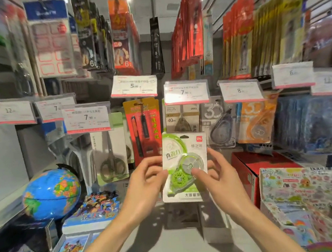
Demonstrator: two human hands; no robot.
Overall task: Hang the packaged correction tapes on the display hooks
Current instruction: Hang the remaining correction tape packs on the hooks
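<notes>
The flat white card pack with a green correction tape under clear plastic (183,168) is at frame centre, upright, pinched at both side edges: the left hand (146,182) at 9 o'clock, the right hand (218,173) at 3 o'clock, thumb on the blister. It is probably light, stiff and slippery, so the card edges are better to hold. At 12 o'clock the grey hanging tape packs (183,119) and a white price tag (186,92) crowd the way; below there is open room
</notes>
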